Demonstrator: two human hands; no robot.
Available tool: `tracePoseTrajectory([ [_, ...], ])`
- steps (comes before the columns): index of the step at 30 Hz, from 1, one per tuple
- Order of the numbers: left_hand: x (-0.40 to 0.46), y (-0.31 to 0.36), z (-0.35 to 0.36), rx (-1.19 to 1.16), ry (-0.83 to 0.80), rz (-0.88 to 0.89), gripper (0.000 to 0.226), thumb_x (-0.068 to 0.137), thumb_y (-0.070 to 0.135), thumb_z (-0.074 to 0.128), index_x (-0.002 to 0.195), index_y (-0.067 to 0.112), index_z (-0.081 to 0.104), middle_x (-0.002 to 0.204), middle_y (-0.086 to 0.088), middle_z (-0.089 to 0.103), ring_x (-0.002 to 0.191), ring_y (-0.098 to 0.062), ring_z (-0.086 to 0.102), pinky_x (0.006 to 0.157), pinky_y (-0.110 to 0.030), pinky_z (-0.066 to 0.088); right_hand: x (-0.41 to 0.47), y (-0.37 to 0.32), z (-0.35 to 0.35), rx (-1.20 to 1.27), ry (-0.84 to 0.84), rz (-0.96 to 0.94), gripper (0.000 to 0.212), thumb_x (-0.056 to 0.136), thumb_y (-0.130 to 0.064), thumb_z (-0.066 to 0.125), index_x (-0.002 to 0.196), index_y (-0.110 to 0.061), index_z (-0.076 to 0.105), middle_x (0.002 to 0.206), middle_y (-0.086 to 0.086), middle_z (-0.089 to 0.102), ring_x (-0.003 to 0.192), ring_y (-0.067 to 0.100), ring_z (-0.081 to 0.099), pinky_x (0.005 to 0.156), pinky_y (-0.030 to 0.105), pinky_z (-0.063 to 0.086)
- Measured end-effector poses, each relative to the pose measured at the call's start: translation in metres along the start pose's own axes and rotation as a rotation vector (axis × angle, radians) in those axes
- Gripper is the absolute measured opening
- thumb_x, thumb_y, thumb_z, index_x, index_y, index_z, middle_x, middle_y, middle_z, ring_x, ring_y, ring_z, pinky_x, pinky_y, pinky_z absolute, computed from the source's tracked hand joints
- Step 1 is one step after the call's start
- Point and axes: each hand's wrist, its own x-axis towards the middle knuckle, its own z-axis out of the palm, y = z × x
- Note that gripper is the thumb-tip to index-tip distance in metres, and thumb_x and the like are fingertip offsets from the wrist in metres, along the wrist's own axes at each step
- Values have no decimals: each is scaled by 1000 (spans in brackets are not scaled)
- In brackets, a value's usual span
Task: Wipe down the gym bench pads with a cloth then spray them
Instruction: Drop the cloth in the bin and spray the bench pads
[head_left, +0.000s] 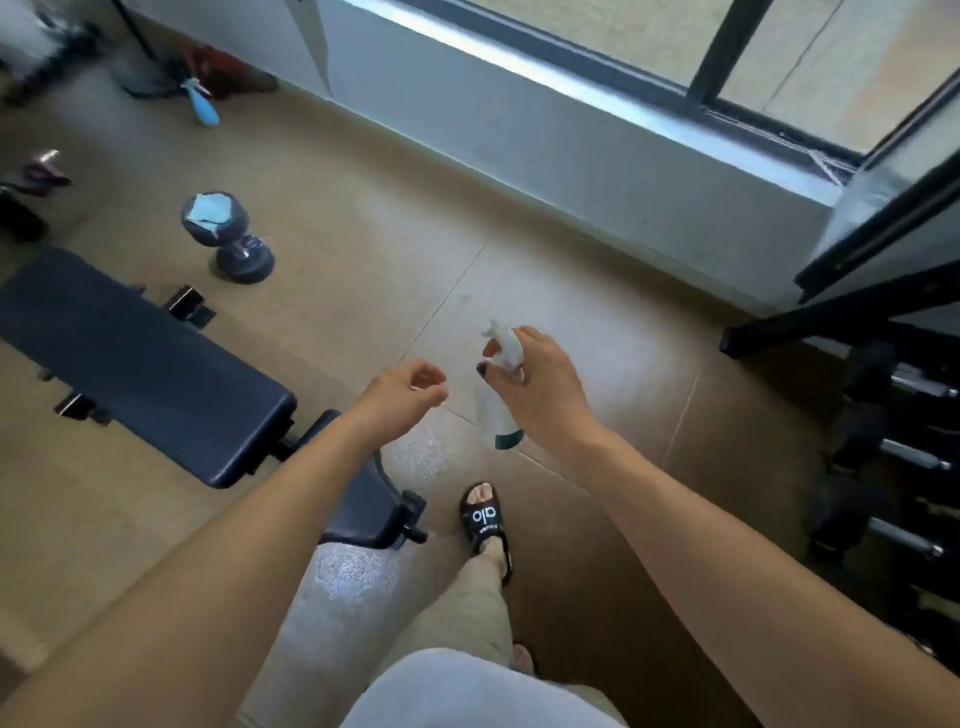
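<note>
The right hand (540, 384) grips a white spray bottle (500, 400) near its top, and the bottle hangs over the floor (415, 218). The left hand (402, 387) holds nothing; its fingers are loosely curled, just beside the bottle but not touching it. The long dark bench pad (140, 358) lies to the left, well apart from the bottle, and a smaller dark pad (363, 493) sits below the left arm. A blue cloth (208, 210) rests on top of a dumbbell (228, 234) that stands on the floor beyond the bench. Farther back, a blue bottle (202, 104) leans near a dark stand; things there are blurry. On the right is a black rack (883, 467) with silver bars. A window (727, 52) with a low wall runs along the far side. A foot in a black sandal (485, 519) stands on the floor under the hands.
</note>
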Motion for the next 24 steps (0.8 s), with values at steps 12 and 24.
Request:
tracePoseTrajectory([
  [12, 205, 20, -195, -186, 320, -194, 17, 98, 16, 65, 114, 11, 67, 105, -10, 73, 101, -24, 69, 83, -28, 53, 330, -77, 71, -12, -188, -206, 13, 93, -19, 66, 101, -10, 67, 97, 2, 62, 90, 21, 55, 78, 41, 49],
  [24, 394, -60, -392, -357, 603, -393, 10, 98, 22, 63, 108, 24, 66, 103, 0, 70, 100, -18, 66, 94, -36, 52, 633, -153, 280, -106, -474, -439, 8, 92, -12, 64, 96, -5, 66, 95, 10, 61, 89, 28, 52, 78, 41, 41],
])
